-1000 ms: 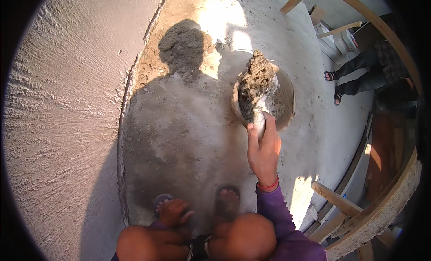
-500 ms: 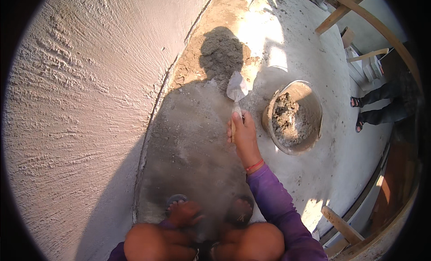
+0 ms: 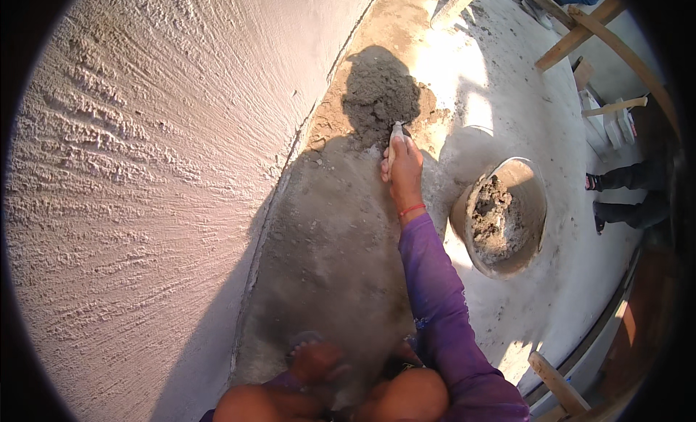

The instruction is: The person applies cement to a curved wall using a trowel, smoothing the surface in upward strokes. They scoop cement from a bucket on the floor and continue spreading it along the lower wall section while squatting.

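My right hand is closed around the handle of a trowel, arm stretched forward. The trowel's tip end meets the near edge of a heap of wet mortar on the floor; its blade is mostly out of sight there. To the right of my forearm stands a bucket partly filled with lumpy grey mortar. My left hand hangs low by my left foot, in front of my knees. Shade and blur hide how its fingers are held.
A rough plastered wall rises along the left, meeting the concrete floor. Wooden poles stand at the upper right. Another person's legs are at the far right, beyond the bucket. A short timber piece juts in at lower right.
My right hand has moved forward with the trowel, whose blade was plainly visible before and now meets the mortar heap. The whole view has shifted, so wall and bucket appear farther right.
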`<state>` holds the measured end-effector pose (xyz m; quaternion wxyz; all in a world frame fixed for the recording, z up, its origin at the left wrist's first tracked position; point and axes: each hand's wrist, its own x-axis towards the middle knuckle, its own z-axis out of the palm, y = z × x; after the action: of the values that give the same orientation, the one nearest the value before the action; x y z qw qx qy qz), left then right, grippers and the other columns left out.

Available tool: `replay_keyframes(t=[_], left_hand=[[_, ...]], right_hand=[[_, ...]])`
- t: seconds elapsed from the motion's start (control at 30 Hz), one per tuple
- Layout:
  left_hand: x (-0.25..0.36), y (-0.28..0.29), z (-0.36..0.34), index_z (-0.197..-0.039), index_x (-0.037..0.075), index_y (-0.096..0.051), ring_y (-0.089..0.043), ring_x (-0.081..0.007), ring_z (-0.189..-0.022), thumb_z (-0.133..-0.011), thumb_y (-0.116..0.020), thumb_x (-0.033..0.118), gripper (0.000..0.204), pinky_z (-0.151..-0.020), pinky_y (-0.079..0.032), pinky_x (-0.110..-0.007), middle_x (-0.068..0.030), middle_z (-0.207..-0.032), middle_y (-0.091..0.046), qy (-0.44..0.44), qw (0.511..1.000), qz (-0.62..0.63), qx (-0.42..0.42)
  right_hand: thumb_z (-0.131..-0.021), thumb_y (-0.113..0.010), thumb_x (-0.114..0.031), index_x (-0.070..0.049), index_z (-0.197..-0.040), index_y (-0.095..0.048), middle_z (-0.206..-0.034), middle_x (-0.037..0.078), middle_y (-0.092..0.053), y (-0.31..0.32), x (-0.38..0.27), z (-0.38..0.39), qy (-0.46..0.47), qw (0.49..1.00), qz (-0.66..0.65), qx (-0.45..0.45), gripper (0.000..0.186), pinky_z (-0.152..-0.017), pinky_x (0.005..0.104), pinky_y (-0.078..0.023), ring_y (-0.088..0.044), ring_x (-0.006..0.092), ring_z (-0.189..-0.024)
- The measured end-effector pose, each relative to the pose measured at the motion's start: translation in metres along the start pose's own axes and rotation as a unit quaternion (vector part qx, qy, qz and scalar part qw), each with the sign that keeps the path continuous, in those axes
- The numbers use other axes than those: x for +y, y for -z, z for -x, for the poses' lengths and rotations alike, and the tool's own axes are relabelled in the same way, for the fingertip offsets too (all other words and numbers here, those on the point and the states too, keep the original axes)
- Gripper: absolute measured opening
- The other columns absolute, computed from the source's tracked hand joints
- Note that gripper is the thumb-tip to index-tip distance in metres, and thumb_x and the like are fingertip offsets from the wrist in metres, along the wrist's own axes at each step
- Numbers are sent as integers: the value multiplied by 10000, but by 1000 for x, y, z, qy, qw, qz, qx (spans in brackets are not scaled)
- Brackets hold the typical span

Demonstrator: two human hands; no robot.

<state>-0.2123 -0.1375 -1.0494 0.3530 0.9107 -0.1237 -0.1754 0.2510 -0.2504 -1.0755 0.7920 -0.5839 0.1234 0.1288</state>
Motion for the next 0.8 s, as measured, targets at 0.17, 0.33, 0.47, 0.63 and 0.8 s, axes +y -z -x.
replay_keyframes(t=[0.17, 0.33, 0.47, 0.63, 0.8], left_hand=[[5, 3, -2, -1025, 161, -752, -696, -327, -885, -881, -768, 490, 359, -809, -508, -516, -83, -989, -726, 8, 1000, -17, -22], [0, -8, -3, -1026, 133, -753, -697, -321, -916, -882, -771, 480, 376, -827, -499, -522, -89, -1011, -724, -10, 999, 20, -31], [2, -5, -5, -1001, 123, -746, -693, -315, -957, -880, -777, 470, 369, -821, -497, -510, -89, -1040, -715, -17, 999, -12, -29], [14, 9, -12, -979, 115, -731, -684, -316, -947, -878, -787, 458, 362, -794, -490, -514, -88, -1008, -694, -13, 996, -66, -51], [-7, 0, 1, -977, 117, -719, -681, -318, -896, -892, -771, 468, 365, -756, -499, -478, -94, -964, -676, -9, 998, -50, -46]], right_hand=[[-1093, -554, -302, -70, -1167, -558, -872, 49, -603, 23, -79, 79, 14, 999, -48, -16, 244, -402, 265, -396, -541, 105, -542], [-1082, -555, -241, -64, -1223, -593, -858, 11, -596, 61, -164, 176, 61, 998, 6, 19, 230, -449, 248, -393, -539, 82, -551], [-1054, -582, -185, -33, -1309, -585, -976, 149, -700, 126, -164, 225, 154, 857, 455, 185, 297, -701, 356, -528, -705, 288, -802], [-1042, -603, -128, -30, -1323, -571, -1079, 214, -713, 167, -159, 243, 213, 718, 590, 301, 299, -866, 422, -530, -711, 361, -968], [-1044, -584, -99, -3, -1354, -485, -930, 112, -635, 103, -152, 245, 85, 947, 282, 127, 339, -724, 325, -499, -609, 159, -775]])
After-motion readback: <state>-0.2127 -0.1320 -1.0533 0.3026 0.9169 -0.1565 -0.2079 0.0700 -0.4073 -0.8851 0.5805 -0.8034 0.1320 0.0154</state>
